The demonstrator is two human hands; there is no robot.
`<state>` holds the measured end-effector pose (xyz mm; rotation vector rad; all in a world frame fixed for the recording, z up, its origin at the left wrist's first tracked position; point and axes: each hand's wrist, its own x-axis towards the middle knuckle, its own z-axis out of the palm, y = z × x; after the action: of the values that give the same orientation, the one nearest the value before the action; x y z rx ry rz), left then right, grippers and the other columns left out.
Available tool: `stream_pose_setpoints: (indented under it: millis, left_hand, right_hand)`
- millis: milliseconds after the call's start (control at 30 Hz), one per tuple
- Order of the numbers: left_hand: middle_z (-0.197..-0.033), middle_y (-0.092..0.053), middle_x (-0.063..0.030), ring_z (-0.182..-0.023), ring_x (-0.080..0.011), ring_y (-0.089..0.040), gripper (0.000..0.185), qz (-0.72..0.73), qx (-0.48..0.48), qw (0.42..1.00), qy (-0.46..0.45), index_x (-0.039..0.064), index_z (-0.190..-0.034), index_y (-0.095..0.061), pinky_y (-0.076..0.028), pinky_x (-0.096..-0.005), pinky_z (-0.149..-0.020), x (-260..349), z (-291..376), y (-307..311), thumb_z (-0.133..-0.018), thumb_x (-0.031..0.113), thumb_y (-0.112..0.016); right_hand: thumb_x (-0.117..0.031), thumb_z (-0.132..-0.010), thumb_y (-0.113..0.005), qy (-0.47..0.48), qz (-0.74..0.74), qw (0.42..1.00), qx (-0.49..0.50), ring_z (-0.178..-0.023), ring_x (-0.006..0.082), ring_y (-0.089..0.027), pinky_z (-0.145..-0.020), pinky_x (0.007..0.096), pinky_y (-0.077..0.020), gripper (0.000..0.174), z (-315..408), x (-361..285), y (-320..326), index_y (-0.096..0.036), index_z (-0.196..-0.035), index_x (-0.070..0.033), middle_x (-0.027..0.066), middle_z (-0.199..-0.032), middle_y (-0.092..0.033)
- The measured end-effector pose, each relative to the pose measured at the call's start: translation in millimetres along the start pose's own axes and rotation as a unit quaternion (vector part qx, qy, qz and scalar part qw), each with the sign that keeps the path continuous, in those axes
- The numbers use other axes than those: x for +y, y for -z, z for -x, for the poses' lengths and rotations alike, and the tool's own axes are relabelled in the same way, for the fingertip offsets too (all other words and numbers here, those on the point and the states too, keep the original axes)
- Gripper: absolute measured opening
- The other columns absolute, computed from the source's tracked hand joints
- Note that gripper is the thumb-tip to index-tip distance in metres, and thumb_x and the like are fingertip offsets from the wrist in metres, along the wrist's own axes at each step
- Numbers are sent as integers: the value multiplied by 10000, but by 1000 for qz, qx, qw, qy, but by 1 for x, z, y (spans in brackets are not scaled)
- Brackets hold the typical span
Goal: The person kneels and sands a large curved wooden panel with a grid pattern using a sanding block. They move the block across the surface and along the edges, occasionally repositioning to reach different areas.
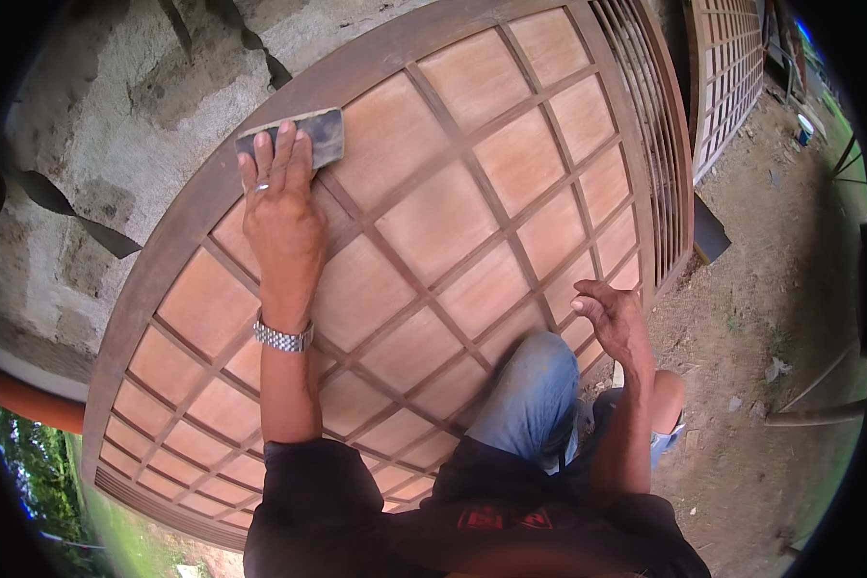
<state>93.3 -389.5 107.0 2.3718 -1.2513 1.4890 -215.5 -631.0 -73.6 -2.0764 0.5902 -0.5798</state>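
My left hand (283,206) lies with its fingers spread over a dark-faced sanding block (325,137) with a pale edge. The block rests where the wide outer rail (180,224) of a wooden lattice panel (433,209) meets its squares. Reddish-brown strips cross the panel and frame lighter, orange-tan squares. A ring and a metal-link wristwatch (283,337) are on that hand and wrist. My right hand (610,314) hovers over the panel's lower right side near my raised knee (542,368), fingers loosely curled, thumb and forefinger slightly apart, nothing visible in it.
A rough, patchy concrete wall (108,108) stands behind the panel. Slats (654,144) run along its right end, and another lattice panel (726,72) stands farther off. Bare dirt (737,325) stretches to the right, with a white-and-blue bucket (805,130) and a dark board (709,230).
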Motion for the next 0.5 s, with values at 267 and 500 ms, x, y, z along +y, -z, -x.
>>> stream_pose_setpoints:
  millis: [267, 500]
  left_hand:
    - [-1469, -645, -147, -1425, -386, -551, 402, -22, 54, 998, 27, 31, -1340, -707, -358, -559, -1247, -4, -2, -10, -952, -13, -610]
    - [-1470, -647, -152, -1439, -384, -538, 450, 9, 32, 999, -9, 17, -1332, -709, -345, -563, -1254, 8, -14, -17, -905, -61, -592]
  right_hand:
    - [-292, -973, -756, 7, 20, 1000, 4, -942, 442, -757, -827, 444, -581, 395, 3, 0, 8, -743, -1155, 58, 296, -1003, -747]
    - [-300, -969, -761, 34, 6, 999, 17, -926, 443, -754, -815, 447, -578, 399, 5, -3, 7, -747, -1146, 57, 301, -966, -744]
